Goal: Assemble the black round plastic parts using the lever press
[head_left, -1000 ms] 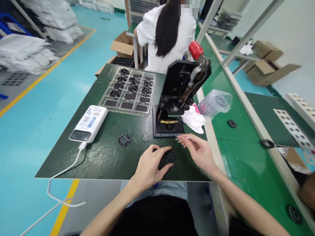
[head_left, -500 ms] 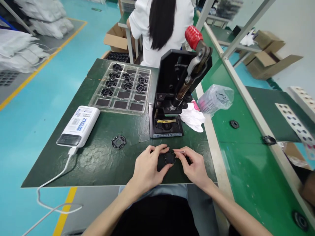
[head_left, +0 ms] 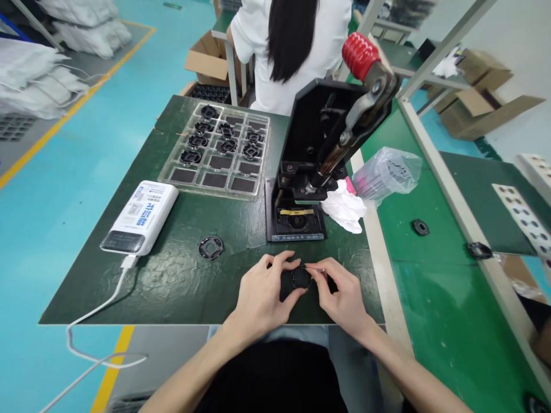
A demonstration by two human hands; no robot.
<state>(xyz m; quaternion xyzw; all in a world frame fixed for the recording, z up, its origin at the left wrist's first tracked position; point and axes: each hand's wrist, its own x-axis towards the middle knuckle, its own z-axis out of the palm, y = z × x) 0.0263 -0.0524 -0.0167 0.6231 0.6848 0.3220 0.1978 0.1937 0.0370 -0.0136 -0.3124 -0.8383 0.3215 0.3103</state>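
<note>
Power bank, white and rectangular with blue lettering, lies near the left edge of the dark green bench, its white cable dropping past the front edge. To its right, a flat black ring-shaped part rests alone between the front and back edges. Behind it, towards the back left corner, a clear plastic compartment tray holds several black round parts.

Near the front edge, right of its middle, the left hand has thumb and fingers curved, pinching opposite edges of a small black disc-shaped part. Behind the disc, towards the right edge, a black metal lever press with a red grip stands upright. The right hand pinches a thin, slender tool, its tip at the disc's upper rim; the tip is too small to make out.

Right of the press base, a crumpled white cloth lies by the right edge, just beside a clear plastic bag.
</note>
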